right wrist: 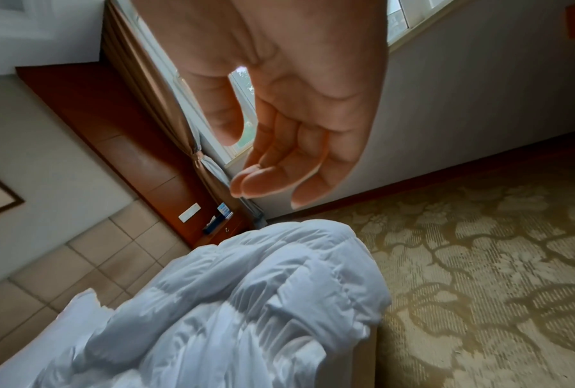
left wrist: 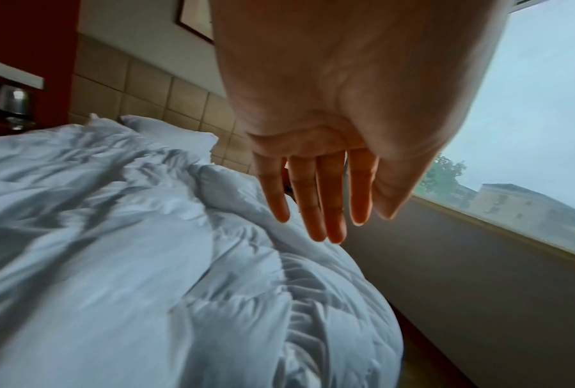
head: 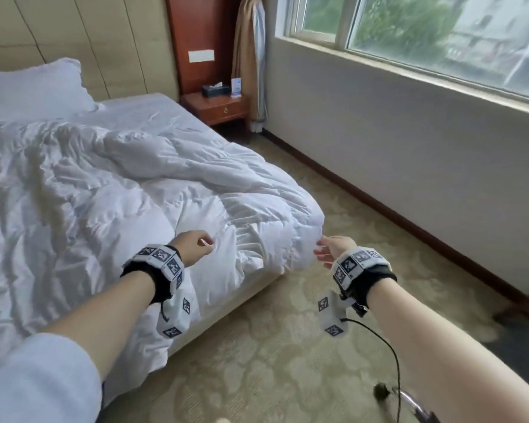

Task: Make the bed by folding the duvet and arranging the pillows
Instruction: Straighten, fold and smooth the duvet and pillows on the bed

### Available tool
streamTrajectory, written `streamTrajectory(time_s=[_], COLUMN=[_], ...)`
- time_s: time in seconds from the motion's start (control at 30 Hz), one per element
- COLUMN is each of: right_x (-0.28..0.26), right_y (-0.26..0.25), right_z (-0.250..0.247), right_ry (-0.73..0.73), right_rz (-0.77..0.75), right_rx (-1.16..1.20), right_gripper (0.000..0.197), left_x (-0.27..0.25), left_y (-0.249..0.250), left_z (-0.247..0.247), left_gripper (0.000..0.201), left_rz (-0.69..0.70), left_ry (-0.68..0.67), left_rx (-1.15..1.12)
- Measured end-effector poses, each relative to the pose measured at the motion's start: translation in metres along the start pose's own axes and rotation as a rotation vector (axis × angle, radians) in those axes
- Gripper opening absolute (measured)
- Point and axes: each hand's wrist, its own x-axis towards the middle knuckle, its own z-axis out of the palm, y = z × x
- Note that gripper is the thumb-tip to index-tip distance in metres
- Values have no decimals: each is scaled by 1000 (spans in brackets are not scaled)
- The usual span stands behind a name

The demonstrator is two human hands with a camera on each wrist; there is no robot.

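A: Hotel room; patterned carpet (head: 287, 346), window (head: 440, 41) at two o'clock, nightstand (head: 217, 108) at twelve.

B: The duvet (head: 119, 193) lies rumpled across the bed; one pillow (head: 34, 87) sits at ten o'clock by the headboard (head: 74, 35).

A: Left hand (head: 191, 247) hovers above the duvet's corner, fingers (left wrist: 315, 204) straight, holding nothing; right hand (head: 333, 248) just beside that corner, fingers (right wrist: 269, 178) loosely curled, empty.

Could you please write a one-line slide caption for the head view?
Both hands, left hand and right hand, open above the rumpled white duvet at the bed's foot corner.
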Motion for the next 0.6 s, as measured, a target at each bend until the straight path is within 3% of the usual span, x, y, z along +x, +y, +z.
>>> streamTrajectory(time_s=[0.2, 0.43, 0.6], right_x=[115, 252, 333], right_y=[-68, -166, -218], right_z=[-49, -112, -149], right_ry=[-9, 158, 184], right_rz=[-31, -28, -11], right_rx=[19, 153, 127], right_gripper=[30, 31, 31], left_x=[142, 319, 418], left_y=[113, 203, 264], left_z=[14, 23, 24], left_gripper=[22, 19, 17], left_rz=[128, 163, 201], left_ry=[20, -22, -60], left_rx=[-84, -129, -120])
